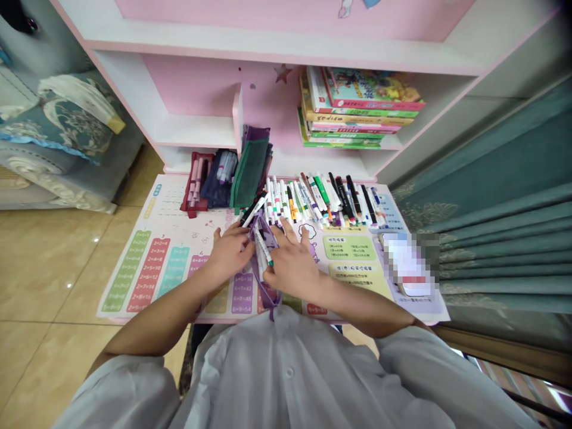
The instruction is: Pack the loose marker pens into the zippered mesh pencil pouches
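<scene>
Head view showed the purple pouch [262, 281] just in front of the loose pens [320, 188], with the left hand [232, 253] and right hand [292, 262] apart at its sides, how tight I couldn't tell, and it looked soft, light and floppy, probably best held by its open edges.

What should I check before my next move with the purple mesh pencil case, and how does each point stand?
1. Purple mesh pencil case between both hands: ok.
2. Left hand at the case: ok, by its left edge.
3. Right hand gripping the green-ended white marker firmly: cannot tell; the fingers are by it, the grip is hidden.
4. Space behind the case free of loose markers: not ok, many lie there.
5. Phone away from the hands: ok, off to the right.
</scene>
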Motion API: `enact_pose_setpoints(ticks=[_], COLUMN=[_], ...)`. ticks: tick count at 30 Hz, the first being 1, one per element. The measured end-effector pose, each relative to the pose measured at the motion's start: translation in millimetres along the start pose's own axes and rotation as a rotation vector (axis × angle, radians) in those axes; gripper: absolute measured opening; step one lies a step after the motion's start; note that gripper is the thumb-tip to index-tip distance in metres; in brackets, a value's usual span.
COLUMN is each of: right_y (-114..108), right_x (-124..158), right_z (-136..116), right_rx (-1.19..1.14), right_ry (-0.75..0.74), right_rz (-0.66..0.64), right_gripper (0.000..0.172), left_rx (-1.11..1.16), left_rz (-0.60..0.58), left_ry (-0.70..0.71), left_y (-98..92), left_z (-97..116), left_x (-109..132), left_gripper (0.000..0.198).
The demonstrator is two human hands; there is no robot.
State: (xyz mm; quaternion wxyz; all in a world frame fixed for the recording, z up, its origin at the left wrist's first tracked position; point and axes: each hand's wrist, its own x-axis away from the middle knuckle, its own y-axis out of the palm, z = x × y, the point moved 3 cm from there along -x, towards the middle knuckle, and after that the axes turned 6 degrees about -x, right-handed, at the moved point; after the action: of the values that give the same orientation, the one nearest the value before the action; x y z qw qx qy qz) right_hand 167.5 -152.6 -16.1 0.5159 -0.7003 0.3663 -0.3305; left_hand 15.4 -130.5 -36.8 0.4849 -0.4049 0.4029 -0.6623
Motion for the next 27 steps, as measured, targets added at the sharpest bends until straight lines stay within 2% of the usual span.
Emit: enact_pose_setpoints(ticks=[10,16,18,22,25,27], right_y=[19,9,-2,-21,-21,-16], right_x=[-7,-9,-12,-25,-43,-57], right_z=[0,5,12,39,61,69], right_rx=[0.049,-0.037,-0.090,-0.152,-0.221,-0.266], right_ry=[0.008,0.009,0.026,0.144,0.232,0.251], right_rz=[-0.002,0.016,0.076,0.296,0.386,0.380], right_gripper=[0.035,0.027,0.024,0.022,0.017,0.018], left_rx=[0.013,0.009,0.007,0.005,-0.009,-0.014], left_rz=[-0.009,-0.025,-0.026,-0.033,-0.038,-0.043], left_ry=[-0.012,-0.004,0.004,0.007,0.008,0.012], left_y=[0.5,-1.8,-2.5,-3.6,-2.2,0.0], left_z=[1,2,2,4,3,2], left_x=[0,1,1,2,3,3], left_gripper=[0.028,0.030,0.030,0.030,0.030,0.029])
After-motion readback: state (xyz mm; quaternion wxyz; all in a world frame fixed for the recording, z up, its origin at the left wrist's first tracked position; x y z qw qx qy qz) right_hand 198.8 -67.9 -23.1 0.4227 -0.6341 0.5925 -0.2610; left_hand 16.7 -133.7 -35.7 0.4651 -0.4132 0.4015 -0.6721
